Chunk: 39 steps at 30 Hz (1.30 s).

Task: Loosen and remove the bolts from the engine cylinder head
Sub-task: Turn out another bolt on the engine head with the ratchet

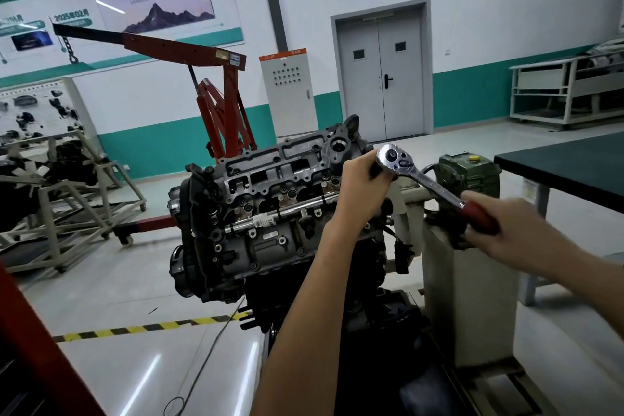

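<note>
The engine cylinder head (270,176) is mounted tilted on a stand, its dark top face with several bolts turned toward me. A chrome ratchet wrench (410,172) with a red handle is over the head's right end. My left hand (363,179) grips just under the ratchet's round head, where a dark socket or extension is hidden by the fingers. My right hand (499,224) holds the red handle. The bolt under the tool is out of sight.
A beige engine stand column (469,284) with a green gearbox (467,176) is to the right. A dark green table (567,165) stands further right. A red engine hoist (216,111) is behind, another engine stand (60,199) at left, yellow-black floor tape (152,326) below.
</note>
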Each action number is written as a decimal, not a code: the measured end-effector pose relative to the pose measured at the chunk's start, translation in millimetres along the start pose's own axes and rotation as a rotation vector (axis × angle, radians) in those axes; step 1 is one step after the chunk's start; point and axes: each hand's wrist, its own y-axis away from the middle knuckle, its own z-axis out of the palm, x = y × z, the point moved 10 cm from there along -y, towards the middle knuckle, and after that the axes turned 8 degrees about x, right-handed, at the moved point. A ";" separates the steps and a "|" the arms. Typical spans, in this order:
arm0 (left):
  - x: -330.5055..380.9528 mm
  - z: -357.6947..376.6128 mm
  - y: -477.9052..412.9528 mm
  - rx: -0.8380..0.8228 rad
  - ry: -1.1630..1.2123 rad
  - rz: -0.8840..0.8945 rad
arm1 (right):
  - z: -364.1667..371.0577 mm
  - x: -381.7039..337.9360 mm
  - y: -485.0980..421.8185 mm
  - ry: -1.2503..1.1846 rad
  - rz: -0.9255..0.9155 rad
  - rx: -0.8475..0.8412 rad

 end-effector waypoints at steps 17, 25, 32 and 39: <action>1.4 8.2 -2.9 -0.045 -0.031 -0.015 | 9.3 2.4 12.5 -0.109 0.094 -0.056; -5.5 -4.4 0.1 0.032 0.015 -0.027 | 62.0 -28.5 49.5 -0.423 0.379 0.197; -9.8 -4.0 -0.5 0.025 0.012 -0.047 | 80.8 -41.4 46.5 -0.487 0.384 0.132; 1.6 1.8 -4.1 -0.058 -0.075 -0.013 | -2.8 1.9 -4.3 -0.012 -0.009 -0.056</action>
